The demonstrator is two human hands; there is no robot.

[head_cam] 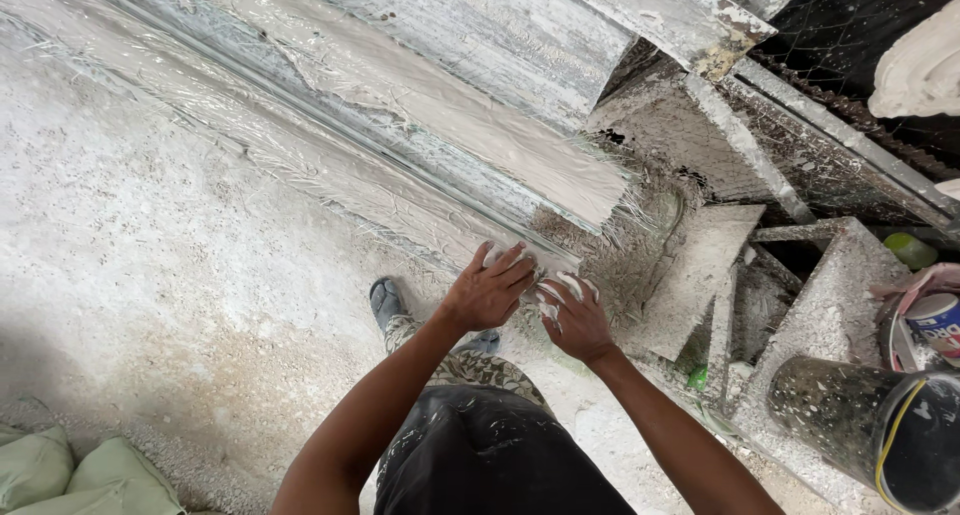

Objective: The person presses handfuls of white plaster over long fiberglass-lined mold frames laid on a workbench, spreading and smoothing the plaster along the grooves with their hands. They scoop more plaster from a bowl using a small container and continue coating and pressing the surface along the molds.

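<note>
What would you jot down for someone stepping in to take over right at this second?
Left hand: flat, fingers spread, pressing on the near end of the long plaster-coated mould; it holds nothing.
Right hand: smeared with white plaster, fingers on the same end, beside the left.
Things: loose fibre strands stick out at the mould's end; a black bucket lies to the right.
Done: most of the mould's length is coated in plaster.
Left: the near end, where both hands are, looks unfinished, fibres not yet bedded in.

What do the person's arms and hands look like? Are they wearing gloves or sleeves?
No gloves and no sleeves: both arms are bare. The right hand has white plaster smeared over its fingers, and the left hand has a little white on its fingertips. No watch or rings show.
</note>
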